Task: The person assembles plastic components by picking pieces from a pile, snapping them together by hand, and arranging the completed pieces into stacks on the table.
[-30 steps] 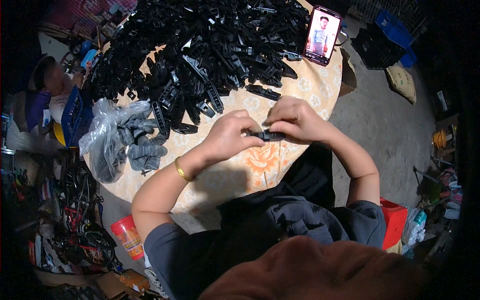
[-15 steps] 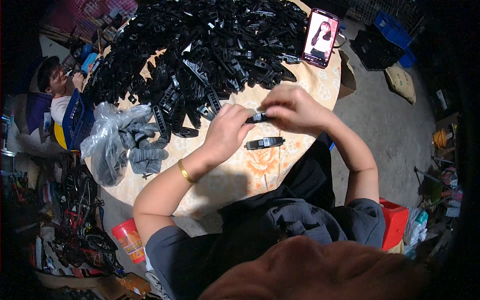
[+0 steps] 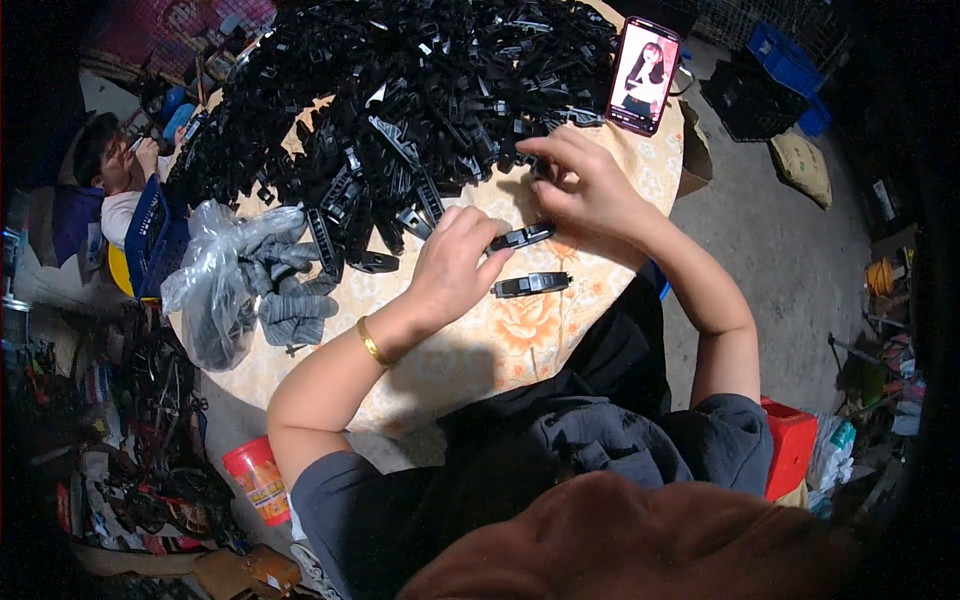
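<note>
My left hand rests at the table's near part, its thumb and fingers closed on one end of a long black plastic piece with a glossy raised middle. Just below it lies a similar black plastic piece, touched by neither hand. My right hand hovers above and to the right of the held piece, fingers curled near the pile's edge. Something small and dark shows between its fingertips, too small to make out. A large heap of black plastic parts covers the far side of the table.
A lit phone stands at the far right of the round, flower-patterned table. Left lie a clear plastic bag and grey gloves. Another person sits beyond a blue crate. A red tub is below left.
My right hand has come off the held black piece and moved up toward the heap, its fingers spreading somewhat. My left hand keeps its grip in nearly the same place.
</note>
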Motion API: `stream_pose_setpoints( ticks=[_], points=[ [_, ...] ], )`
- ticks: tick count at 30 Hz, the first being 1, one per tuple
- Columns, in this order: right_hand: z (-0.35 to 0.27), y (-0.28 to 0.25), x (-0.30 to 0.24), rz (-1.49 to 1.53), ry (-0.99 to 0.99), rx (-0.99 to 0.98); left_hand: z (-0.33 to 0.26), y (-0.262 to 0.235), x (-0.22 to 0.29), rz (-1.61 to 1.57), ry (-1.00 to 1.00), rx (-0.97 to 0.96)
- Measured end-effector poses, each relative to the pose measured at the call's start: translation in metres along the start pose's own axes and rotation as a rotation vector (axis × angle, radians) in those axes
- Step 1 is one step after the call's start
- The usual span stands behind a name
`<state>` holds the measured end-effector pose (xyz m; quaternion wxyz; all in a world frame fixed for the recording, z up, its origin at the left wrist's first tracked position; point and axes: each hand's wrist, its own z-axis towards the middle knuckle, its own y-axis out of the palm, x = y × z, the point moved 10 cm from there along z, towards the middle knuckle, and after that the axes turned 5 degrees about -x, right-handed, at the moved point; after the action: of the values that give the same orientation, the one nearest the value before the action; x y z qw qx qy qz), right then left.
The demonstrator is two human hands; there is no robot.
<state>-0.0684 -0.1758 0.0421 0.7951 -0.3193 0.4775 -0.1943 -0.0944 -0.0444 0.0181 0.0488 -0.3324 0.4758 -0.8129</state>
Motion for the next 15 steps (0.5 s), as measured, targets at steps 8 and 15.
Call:
stream_pose_setpoints(
  ticks=[8,15],
  points=[
    [-0.030,0.024,-0.004,0.128,-0.099,-0.128,0.003,-0.001,-0.002,0.003,-0.013,0.017],
    [-0.036,0.010,-0.014,-0.190,-0.107,-0.122,0.001,-0.002,-0.003,0.012,-0.040,0.026]
  ],
)
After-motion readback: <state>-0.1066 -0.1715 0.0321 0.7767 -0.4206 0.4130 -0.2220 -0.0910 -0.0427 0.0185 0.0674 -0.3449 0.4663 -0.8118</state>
